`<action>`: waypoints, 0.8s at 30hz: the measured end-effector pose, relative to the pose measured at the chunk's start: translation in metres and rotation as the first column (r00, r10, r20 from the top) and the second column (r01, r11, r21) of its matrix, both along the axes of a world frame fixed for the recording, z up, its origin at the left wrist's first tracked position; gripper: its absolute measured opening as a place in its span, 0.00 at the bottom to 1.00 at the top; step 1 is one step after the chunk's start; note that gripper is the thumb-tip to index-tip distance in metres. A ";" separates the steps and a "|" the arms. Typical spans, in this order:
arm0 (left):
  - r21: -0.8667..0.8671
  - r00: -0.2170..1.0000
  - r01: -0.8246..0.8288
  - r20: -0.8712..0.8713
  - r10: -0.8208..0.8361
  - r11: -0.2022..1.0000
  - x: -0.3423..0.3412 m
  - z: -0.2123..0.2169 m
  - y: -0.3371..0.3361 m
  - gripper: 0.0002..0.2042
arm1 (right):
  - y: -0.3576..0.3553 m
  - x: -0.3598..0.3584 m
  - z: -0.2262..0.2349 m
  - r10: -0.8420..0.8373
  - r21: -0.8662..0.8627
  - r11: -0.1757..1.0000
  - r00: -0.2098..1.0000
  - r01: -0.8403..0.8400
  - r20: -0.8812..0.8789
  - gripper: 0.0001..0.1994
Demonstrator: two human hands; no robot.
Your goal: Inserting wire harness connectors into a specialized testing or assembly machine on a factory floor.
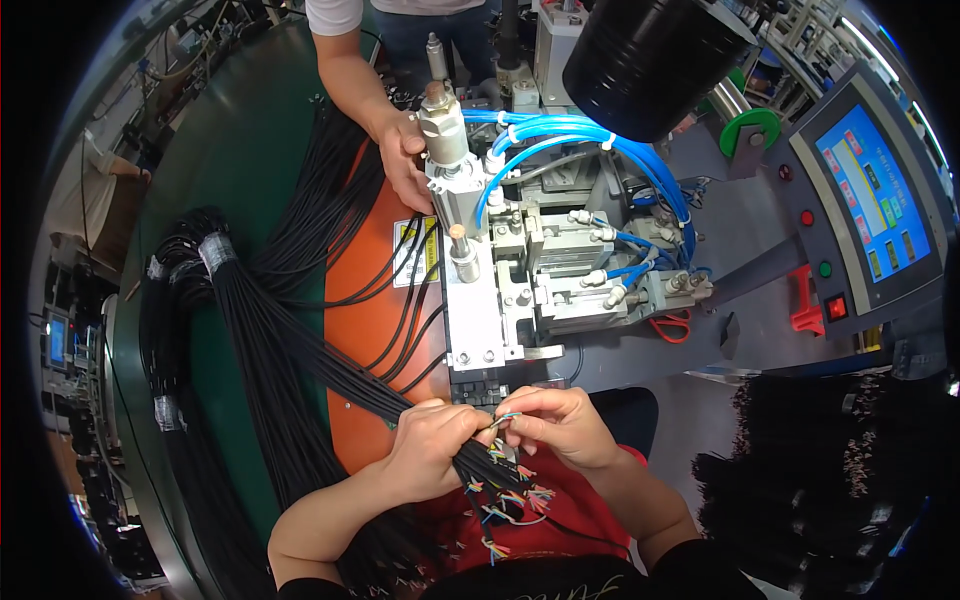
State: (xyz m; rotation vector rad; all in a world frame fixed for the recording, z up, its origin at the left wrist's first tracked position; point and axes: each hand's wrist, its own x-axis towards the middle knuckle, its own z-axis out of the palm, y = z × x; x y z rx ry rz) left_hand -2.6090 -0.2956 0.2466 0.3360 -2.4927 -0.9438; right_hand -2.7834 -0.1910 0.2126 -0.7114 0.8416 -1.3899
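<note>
My left hand (437, 447) is closed around a black cable at its stripped end, just in front of the machine. From that end fan out thin coloured wires (507, 418), pinched between the thumb and fingers of my right hand (560, 428). Below my hands hangs the end of a thick bundle of black cables (350, 372), with red, yellow, blue and white wire tips (520, 495) showing. The bundle runs back left across the orange plate (385, 285). Directly ahead stands a metal clamping machine (473, 320) with pneumatic cylinders.
Across the machine, a co-worker's hand (403, 160) rests near its upright cylinder. Blue air hoses (580, 128) arch over the machine. At right stand a control screen (870, 195) and red-handled scissors (672, 326). Taped cable bundles (213, 250) lie on the green table (255, 130).
</note>
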 end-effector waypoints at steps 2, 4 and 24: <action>0.037 0.999 0.032 0.015 -0.033 0.999 0.000 0.002 -0.003 0.07 | 0.000 -0.001 0.000 -0.007 -0.014 1.000 1.000 0.007 -0.030 0.08; 0.056 0.998 0.052 0.017 -0.053 0.997 -0.001 0.004 -0.005 0.06 | -0.001 -0.001 0.000 -0.015 -0.038 0.999 0.996 0.011 -0.092 0.08; 0.036 0.983 0.017 0.185 -0.023 0.999 0.002 0.012 -0.002 0.08 | -0.004 -0.002 0.013 -0.208 -0.249 0.966 0.760 0.063 -0.615 0.05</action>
